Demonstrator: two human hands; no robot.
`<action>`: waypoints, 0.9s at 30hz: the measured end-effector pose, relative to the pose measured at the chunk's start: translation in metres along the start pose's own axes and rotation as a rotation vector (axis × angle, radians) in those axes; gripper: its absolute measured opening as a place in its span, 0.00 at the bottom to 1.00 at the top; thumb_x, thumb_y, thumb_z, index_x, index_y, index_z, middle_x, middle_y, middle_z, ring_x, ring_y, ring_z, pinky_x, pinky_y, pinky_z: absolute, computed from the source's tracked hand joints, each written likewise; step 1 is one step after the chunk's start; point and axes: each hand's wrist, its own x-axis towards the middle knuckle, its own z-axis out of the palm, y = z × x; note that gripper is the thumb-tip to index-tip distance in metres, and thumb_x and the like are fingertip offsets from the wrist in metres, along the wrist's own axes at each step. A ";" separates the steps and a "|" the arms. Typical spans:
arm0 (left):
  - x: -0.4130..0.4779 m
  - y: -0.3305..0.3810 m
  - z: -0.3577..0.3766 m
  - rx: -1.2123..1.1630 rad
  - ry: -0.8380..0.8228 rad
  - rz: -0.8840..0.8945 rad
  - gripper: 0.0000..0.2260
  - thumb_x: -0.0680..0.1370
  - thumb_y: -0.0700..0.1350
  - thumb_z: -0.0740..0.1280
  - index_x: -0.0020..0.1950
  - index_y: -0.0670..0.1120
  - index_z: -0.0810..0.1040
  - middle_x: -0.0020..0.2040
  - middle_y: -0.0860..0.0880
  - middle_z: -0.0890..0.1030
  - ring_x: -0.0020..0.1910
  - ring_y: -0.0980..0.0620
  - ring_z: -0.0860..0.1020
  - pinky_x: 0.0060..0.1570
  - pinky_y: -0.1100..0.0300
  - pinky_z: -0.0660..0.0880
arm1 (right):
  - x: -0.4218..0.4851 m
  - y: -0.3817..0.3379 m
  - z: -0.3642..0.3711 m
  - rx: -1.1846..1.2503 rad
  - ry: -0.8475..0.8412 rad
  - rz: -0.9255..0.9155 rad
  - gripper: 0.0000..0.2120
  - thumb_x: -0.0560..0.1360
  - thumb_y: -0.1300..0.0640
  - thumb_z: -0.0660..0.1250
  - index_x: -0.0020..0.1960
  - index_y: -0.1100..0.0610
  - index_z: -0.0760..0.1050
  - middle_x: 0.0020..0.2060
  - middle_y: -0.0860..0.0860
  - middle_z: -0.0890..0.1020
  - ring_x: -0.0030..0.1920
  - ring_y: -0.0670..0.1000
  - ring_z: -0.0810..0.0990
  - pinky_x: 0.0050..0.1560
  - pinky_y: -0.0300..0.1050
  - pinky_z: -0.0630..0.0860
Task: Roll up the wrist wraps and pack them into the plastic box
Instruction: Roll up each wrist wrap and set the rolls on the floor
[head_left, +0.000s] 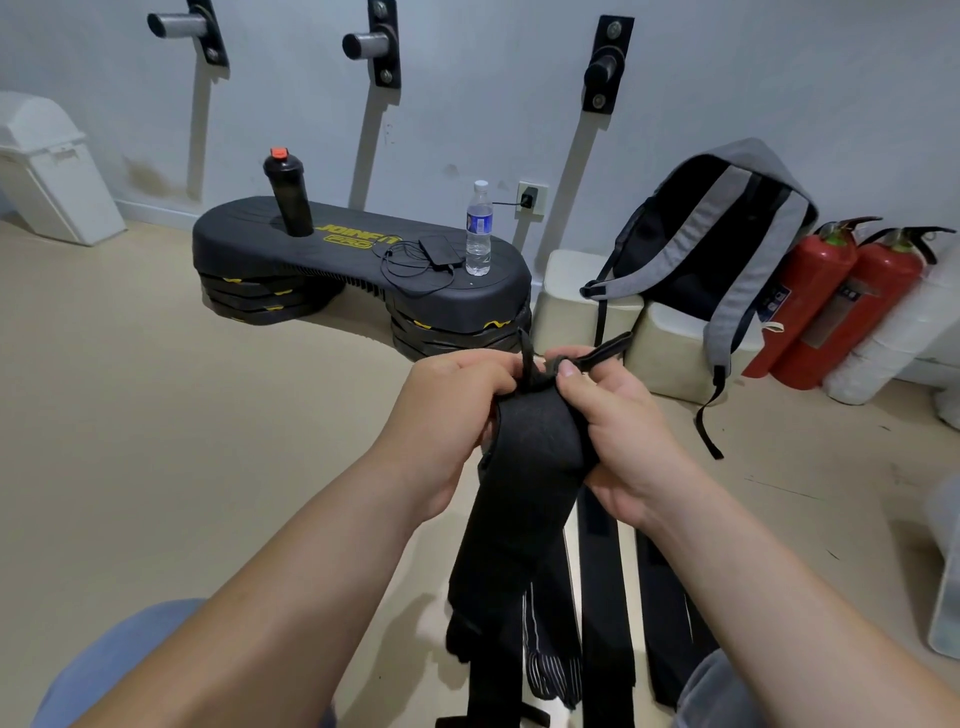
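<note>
both hands, left hand (447, 410) and right hand (618, 431), fingers curled, gripping the black wrist wrap (524, 478)

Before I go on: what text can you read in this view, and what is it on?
"JOINF...": yellow, on the black step platform; its last letters are unclear.
Boxed yellow word under it: too blurred to read.
Water bottle label: too small to read.
Fire extinguishers labels: blurred, unreadable.
Wrist wrap being held: no text shows.
</note>
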 end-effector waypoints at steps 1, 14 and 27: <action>0.001 -0.001 -0.001 0.024 -0.003 0.021 0.15 0.77 0.36 0.64 0.53 0.44 0.90 0.51 0.43 0.88 0.46 0.50 0.82 0.46 0.57 0.76 | 0.000 0.000 0.000 -0.005 0.000 -0.009 0.07 0.86 0.63 0.61 0.56 0.55 0.77 0.42 0.51 0.87 0.43 0.48 0.86 0.43 0.44 0.84; 0.001 -0.008 0.000 0.245 0.114 0.196 0.08 0.78 0.47 0.77 0.54 0.51 0.82 0.45 0.44 0.85 0.41 0.54 0.81 0.41 0.57 0.79 | -0.004 -0.003 0.001 0.044 -0.014 0.023 0.10 0.86 0.61 0.60 0.63 0.60 0.77 0.50 0.59 0.86 0.52 0.57 0.87 0.53 0.51 0.84; 0.002 -0.009 -0.009 0.255 0.050 0.104 0.04 0.81 0.44 0.73 0.54 0.49 0.87 0.48 0.48 0.89 0.50 0.48 0.88 0.55 0.43 0.85 | -0.004 -0.002 -0.003 -0.104 -0.146 0.011 0.24 0.89 0.46 0.48 0.73 0.53 0.76 0.63 0.52 0.86 0.67 0.49 0.82 0.71 0.52 0.75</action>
